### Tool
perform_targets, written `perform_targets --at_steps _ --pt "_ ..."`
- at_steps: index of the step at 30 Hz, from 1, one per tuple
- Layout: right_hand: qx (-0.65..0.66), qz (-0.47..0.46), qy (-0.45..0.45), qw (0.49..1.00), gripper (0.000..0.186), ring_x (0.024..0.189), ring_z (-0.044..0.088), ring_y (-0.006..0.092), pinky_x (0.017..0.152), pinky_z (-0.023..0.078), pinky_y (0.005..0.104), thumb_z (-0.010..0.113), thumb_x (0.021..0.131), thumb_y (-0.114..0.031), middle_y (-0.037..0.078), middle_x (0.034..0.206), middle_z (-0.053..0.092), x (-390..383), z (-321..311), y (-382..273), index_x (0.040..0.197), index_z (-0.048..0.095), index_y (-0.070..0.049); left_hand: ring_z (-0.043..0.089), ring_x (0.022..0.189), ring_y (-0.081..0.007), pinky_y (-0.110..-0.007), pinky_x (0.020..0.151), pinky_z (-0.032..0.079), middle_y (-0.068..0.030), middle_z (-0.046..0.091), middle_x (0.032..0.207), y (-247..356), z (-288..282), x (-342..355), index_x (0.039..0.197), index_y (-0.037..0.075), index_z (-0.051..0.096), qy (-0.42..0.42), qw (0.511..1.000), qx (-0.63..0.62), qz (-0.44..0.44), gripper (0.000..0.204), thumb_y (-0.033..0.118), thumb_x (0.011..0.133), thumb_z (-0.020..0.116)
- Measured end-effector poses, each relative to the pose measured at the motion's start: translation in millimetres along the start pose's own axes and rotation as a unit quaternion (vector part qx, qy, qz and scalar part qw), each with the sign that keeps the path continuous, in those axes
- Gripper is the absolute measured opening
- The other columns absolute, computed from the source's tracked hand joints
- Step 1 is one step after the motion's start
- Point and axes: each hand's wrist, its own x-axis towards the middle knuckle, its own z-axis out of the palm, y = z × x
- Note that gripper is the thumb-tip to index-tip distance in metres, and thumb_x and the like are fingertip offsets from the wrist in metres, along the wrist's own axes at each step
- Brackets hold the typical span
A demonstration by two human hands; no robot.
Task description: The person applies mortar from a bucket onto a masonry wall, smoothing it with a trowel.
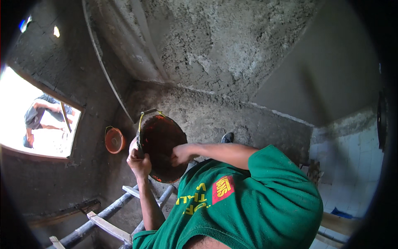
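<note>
A dark bucket (163,135) with orange-red patches and a wire handle is tilted in front of me, its mouth toward me. My left hand (139,161) is closed on the bucket's left rim, thumb on the near side. Reaching in from the right, my right hand (180,155) is inside the bucket mouth with its fingers curled. What those fingers hold, if anything, is hidden in the bucket's shadow. The bottom of the bucket is too dark to make out.
A small orange bucket (114,141) stands by the left wall. A ladder (110,227) with pale rungs slants below my left arm. Beyond the window opening (78,133) a person (39,114) bends over. Rough grey plaster (232,50) covers the surface ahead; white tiles (348,162) are at right.
</note>
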Motion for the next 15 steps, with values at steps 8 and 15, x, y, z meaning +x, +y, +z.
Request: perform_targets --at_steps 8,15 --pt "-0.182 0.055 0.19 0.963 0.036 0.097 0.061 0.0378 0.081 0.05 0.0452 0.066 0.076 -0.028 0.022 0.097 0.064 -33 -92 -8 0.103 0.059 -0.005 0.058 0.061 -0.0268 -0.035 0.058 0.044 -0.0193 0.056 0.067 -10 3 16 0.073 -0.002 0.052 0.039 0.979 0.065 0.187 0.015 0.002 0.062 0.062" --pt "-0.34 0.169 0.143 0.914 0.028 0.082 0.067 0.0344 0.075 0.054 0.0459 0.064 0.071 -0.015 0.019 0.085 0.068 1 -53 7 0.096 0.065 -0.004 0.053 0.069 -0.039 -0.044 0.063 0.042 -0.0194 0.053 0.065 36 9 34 0.065 0.001 0.046 -0.091 0.987 0.116 0.068 0.015 0.0 0.061 0.061"
